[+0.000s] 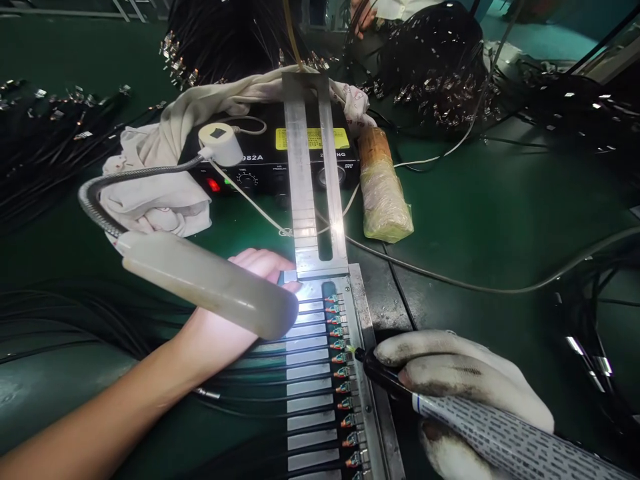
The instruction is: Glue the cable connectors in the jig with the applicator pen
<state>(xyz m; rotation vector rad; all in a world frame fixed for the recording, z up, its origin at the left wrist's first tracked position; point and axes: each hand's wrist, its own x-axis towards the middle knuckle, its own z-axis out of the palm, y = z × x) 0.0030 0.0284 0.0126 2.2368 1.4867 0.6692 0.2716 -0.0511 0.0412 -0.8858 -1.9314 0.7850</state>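
Note:
A metal fixture holds a row of black cables side by side, their stripped ends and connectors along its right side. My bare left hand is at the fixture's upper left, partly behind a lamp head; its fingertips touch the fixture's edge near the hinge, and whether they pinch something is hidden. In a stained white glove, my right hand is wrapped round a thick pen-like dispenser with a black front end. The dispenser's tip is at one of the connectors midway down the row.
Behind the fixture's raised slotted metal plate is a black control box with a white cloth. A wrapped block stands right of it. Cable bundles lie around; another person's hand shows at the top.

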